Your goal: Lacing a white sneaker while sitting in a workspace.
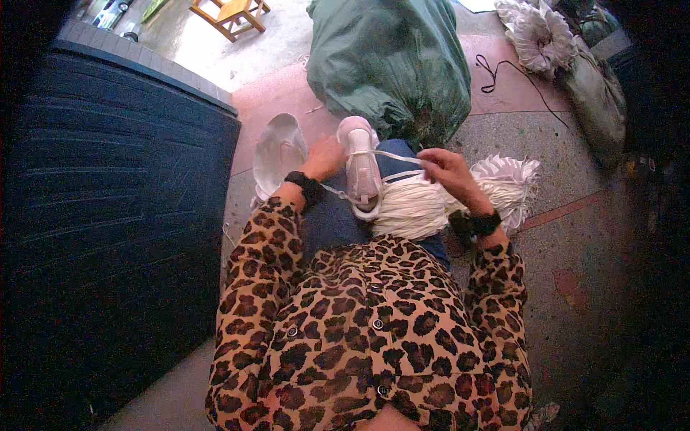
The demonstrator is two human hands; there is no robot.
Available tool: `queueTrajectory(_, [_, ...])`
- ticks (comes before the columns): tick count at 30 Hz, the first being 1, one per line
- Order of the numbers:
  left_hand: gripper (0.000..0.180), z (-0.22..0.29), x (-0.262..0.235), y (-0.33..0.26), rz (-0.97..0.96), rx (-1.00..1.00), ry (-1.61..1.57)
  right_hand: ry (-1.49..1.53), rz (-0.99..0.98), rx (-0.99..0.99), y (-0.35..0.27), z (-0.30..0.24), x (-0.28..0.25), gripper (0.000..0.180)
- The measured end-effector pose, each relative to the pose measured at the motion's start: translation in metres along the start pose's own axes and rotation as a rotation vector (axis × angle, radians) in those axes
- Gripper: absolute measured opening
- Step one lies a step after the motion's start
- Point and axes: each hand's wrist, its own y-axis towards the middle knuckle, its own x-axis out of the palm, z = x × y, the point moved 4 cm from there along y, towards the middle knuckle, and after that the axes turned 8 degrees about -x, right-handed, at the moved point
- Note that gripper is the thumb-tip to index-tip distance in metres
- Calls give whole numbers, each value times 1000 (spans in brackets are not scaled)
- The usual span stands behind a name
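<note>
over the lap, hands (327, 159) raised

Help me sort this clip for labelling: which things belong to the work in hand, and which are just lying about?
In hand:
left hand gripping pale pink shoe
right hand pulling white lace
bundle of white laces on the lap

Lying about:
second shoe
green sack
wooden stool
black cord

Shoe (361, 167) on lap, lace bundle (431, 205) right of it, sack (392, 61) beyond both, second shoe (279, 152) left (on floor (560, 144)).
</note>
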Motion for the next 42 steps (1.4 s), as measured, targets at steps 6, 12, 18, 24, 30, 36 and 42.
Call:
queueTrajectory(6, [24,-63,-49,-64,167,92,-1097,31,214,85,-71,56,-89,26])
queueTrajectory(12, [11,-229,-128,-215,882,-139,-2128,239,372,91,-101,95,-129,27])
queueTrajectory(18, [31,-307,-193,-339,661,257,-2303,931,495,-107,-80,64,-138,25])
queueTrajectory(24, [19,-278,-223,-356,600,185,-2097,1321,440,-416,-90,17,-227,26])
queueTrajectory(30, [34,-290,-236,-373,971,-147,-1851,1595,439,-671,-133,-41,-311,24])
queueTrajectory(36, [33,-356,-291,-422,816,56,-1806,1410,537,-568,-134,-42,-312,25])
queueTrajectory(42, [39,-350,-298,-405,1047,-402,-1241,366,526,-145,-30,28,-161,24])
